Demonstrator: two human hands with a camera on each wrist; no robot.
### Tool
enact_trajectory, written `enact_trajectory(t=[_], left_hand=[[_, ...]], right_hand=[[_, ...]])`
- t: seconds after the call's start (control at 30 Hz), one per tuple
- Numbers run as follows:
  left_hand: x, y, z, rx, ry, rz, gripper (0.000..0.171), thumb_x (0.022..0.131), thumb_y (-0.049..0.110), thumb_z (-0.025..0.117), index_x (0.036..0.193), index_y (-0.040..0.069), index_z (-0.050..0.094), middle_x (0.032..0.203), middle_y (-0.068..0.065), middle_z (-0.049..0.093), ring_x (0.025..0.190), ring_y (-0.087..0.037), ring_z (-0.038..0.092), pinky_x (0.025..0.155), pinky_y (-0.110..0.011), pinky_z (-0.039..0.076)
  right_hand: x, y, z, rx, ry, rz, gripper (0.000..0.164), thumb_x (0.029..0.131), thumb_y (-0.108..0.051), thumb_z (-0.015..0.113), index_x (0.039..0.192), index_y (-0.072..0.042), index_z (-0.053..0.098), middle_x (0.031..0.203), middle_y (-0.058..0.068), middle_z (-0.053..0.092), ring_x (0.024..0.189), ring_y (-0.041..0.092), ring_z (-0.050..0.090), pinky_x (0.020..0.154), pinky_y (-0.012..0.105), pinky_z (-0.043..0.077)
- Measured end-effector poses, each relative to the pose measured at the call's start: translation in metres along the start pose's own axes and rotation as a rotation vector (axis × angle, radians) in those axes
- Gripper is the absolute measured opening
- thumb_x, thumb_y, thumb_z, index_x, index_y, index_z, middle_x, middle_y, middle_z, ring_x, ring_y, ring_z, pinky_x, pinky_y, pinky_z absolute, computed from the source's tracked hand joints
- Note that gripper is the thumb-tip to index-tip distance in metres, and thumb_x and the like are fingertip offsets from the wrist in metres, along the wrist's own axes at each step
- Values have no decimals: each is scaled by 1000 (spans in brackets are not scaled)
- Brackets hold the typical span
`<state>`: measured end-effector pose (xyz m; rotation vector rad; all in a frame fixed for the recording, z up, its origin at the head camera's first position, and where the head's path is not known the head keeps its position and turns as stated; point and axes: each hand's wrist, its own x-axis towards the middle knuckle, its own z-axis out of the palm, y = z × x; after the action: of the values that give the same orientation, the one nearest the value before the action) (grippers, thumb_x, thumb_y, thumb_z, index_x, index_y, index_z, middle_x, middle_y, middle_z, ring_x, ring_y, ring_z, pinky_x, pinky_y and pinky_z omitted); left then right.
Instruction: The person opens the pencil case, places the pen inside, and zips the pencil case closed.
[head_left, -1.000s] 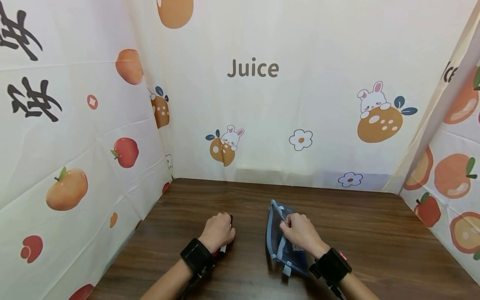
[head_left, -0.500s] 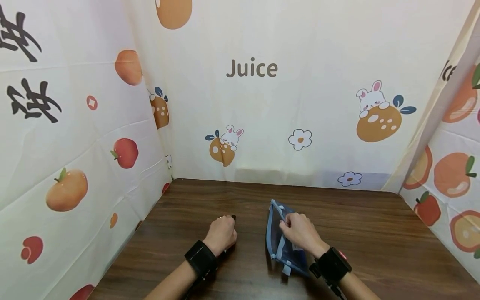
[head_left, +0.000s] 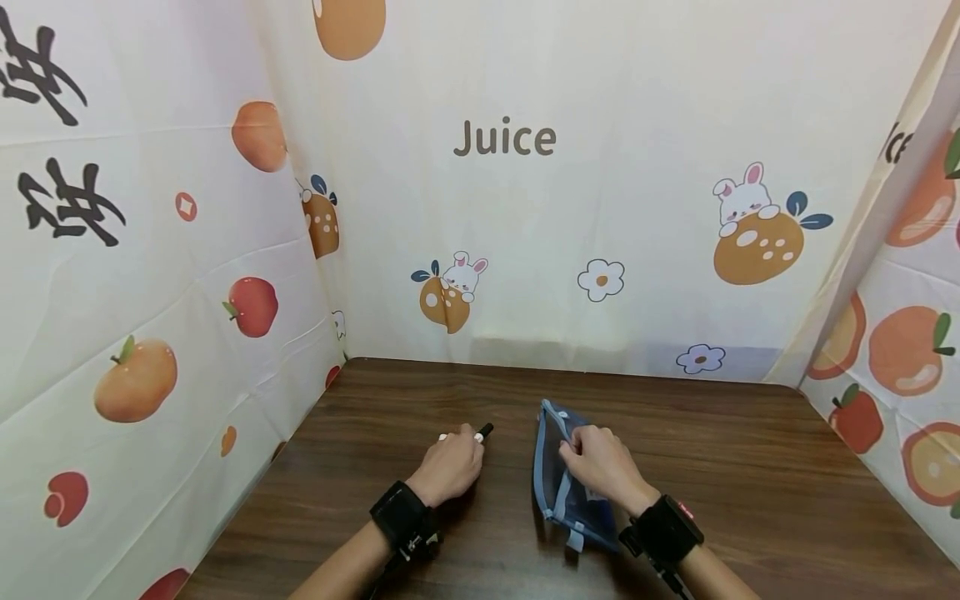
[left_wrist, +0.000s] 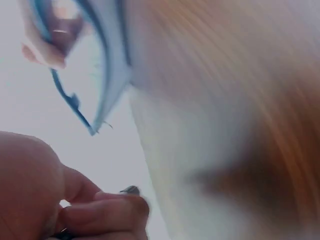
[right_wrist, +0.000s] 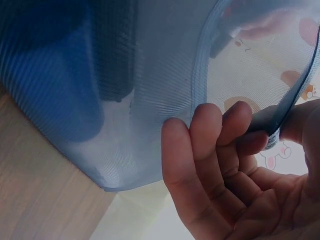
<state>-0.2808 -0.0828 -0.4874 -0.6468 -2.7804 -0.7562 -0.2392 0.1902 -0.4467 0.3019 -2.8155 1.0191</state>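
Note:
In the head view my left hand (head_left: pixel 450 465) grips a marker (head_left: pixel 486 432), whose black end sticks out past the fingers. A small white piece shows at the hand's far side; what it belongs to is hidden. To the right, my right hand (head_left: pixel 602 469) pinches the edge of a blue mesh zipper pouch (head_left: pixel 551 467) and holds its mouth open. The right wrist view shows the pouch's rim between thumb and fingers. Through the mesh I see a blue rounded thing (right_wrist: pixel 75 90) and a dark thing (right_wrist: pixel 116 55) beside it.
A brown wooden table (head_left: pixel 712 450) lies under both hands. Printed curtains (head_left: pixel 525 250) stand behind it and on both sides. Black camera bands (head_left: pixel 401 517) sit on my wrists.
My left hand has shifted slightly right toward the pouch, and the marker's black end has turned to point away to the upper right. My right hand and the pouch stay in place.

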Motion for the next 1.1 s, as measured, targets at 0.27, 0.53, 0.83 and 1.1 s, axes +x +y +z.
enact_trajectory(t=[0.27, 0.53, 0.83, 1.1], left_hand=[[4, 30, -22, -605, -191, -246, 38, 110, 17, 41, 121, -6, 70, 75, -4, 62, 56, -11, 44, 50, -24, 34], [11, 49, -22, -1023, -333, -321, 39, 112, 14, 46, 138, -14, 55, 82, -5, 73, 55, -5, 58, 51, -20, 49], [20, 67, -9, -1074, -446, -281, 36, 114, 12, 46, 138, -13, 54, 97, -11, 78, 65, -7, 65, 58, -23, 55], [22, 79, 0, -1058, -460, -251, 30, 114, 13, 48, 131, -9, 59, 112, -29, 76, 69, -11, 69, 63, -28, 61]], right_hand=[[-1, -1, 1, -5, 6, -17, 40, 102, -12, 65, 66, -15, 48, 57, -6, 37, 48, 8, 39, 50, 22, 26], [0, -1, 3, -22, 23, -24, 41, 102, -12, 66, 66, -14, 48, 56, -6, 36, 47, 8, 37, 50, 23, 24], [1, -3, 2, -6, 26, -11, 40, 102, -13, 66, 66, -14, 49, 56, -5, 37, 47, 10, 39, 49, 23, 26], [1, -3, 3, 17, 22, 22, 38, 102, -14, 64, 67, -13, 50, 57, -5, 37, 47, 10, 39, 48, 23, 26]])
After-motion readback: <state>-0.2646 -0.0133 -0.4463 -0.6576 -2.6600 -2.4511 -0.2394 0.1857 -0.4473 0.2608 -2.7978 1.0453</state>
